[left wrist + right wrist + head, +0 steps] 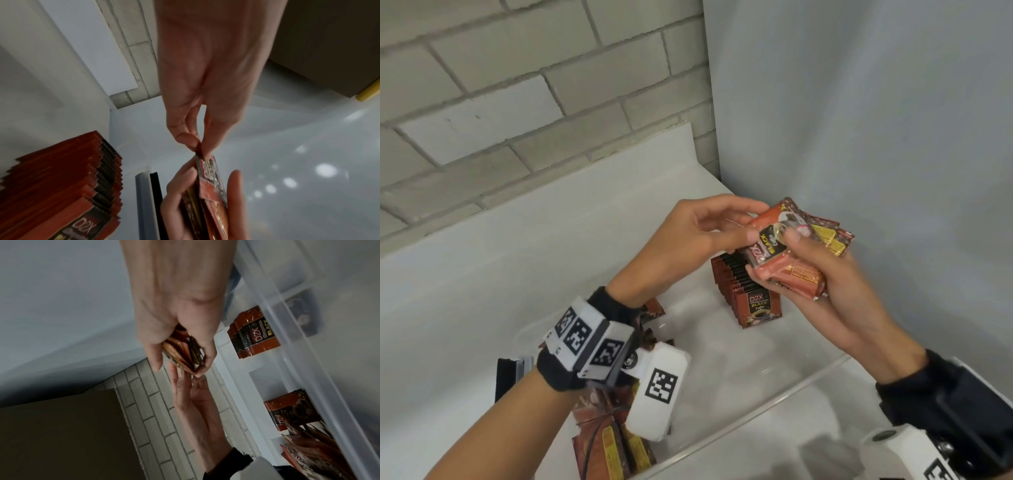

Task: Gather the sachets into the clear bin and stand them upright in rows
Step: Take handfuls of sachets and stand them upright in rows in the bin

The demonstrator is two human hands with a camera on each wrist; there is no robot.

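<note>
Glossy foil sachets point(787, 253), a clear smooth plastic bin point(822, 371), a rough matt brick wall point(517, 85).

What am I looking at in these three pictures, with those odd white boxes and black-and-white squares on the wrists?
No robot here: a person sorts red-brown coffee sachets with bare hands. The white boxes with black-and-white printed squares strapped to the wrists are cameras. The big picture comes from a head camera looking down; the other two look along each hand.

The right hand grips a fanned bundle of sachets. The left hand pinches the top corner of one sachet in that bundle, between thumb and finger.

Below lies a clear plastic bin on a white surface. In it, a neat row of upright sachets stands at the far side, and a loose heap of sachets lies nearer, under the left wrist.
</note>
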